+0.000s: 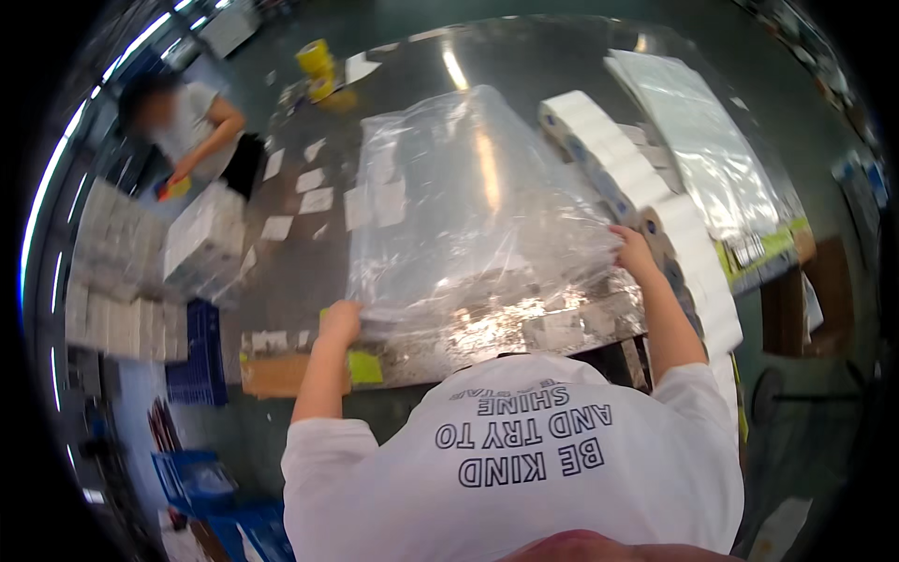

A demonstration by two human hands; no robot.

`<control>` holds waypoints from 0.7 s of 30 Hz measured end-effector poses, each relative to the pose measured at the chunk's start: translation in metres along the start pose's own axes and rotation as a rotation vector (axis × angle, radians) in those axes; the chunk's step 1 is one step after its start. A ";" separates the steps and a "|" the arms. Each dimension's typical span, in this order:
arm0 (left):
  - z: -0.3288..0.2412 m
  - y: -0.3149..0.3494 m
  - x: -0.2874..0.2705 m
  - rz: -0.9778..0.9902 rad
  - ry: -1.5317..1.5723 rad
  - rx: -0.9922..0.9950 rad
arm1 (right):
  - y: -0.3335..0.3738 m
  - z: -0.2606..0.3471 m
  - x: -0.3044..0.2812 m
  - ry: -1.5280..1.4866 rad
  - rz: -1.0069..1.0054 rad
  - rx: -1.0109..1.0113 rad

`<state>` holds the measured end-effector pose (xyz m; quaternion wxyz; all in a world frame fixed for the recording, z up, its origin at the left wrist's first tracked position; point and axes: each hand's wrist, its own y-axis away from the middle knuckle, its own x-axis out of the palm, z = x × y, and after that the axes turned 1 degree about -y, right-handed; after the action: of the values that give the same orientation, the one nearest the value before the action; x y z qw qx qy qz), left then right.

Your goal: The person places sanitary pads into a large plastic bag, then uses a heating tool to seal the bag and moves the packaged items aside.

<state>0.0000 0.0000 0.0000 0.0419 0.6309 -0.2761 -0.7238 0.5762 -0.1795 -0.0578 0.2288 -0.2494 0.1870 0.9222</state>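
Observation:
A large clear plastic bag (440, 197) lies spread over the metal table in front of me. My left hand (340, 323) is closed on its near left corner, at the table's front edge. Farther right, my right hand (633, 251) pinches the bag's right side, where the film bunches into folds. Beneath the film, pale paper sheets show through faintly. Just beyond my right hand stand white rolls (604, 155) in a long row, running from the far side down past my right forearm.
A stack of folded plastic bags (702, 140) lies right of the rolls. Paper slips (316, 200) are scattered at left; yellow tape rolls (316, 61) stand at the back. A person (192, 131) works beside wrapped white packs (204, 239). An open cardboard box (824, 300) sits at right.

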 end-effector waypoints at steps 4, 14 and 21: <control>-0.055 0.020 0.034 -0.545 -0.115 0.179 | 0.050 0.067 -0.008 -0.065 -0.054 -0.157; -0.153 -0.023 0.065 -0.328 0.094 0.485 | 0.122 -0.148 -0.201 0.279 -0.558 0.438; -0.162 -0.046 0.077 -0.271 0.238 0.457 | 0.078 -0.075 -0.151 0.493 -0.205 0.368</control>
<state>0.1491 -0.0488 -0.0974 -0.1662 0.7357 -0.3386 -0.5626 0.6807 -0.3277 -0.0179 0.3096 -0.4372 0.3744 0.7568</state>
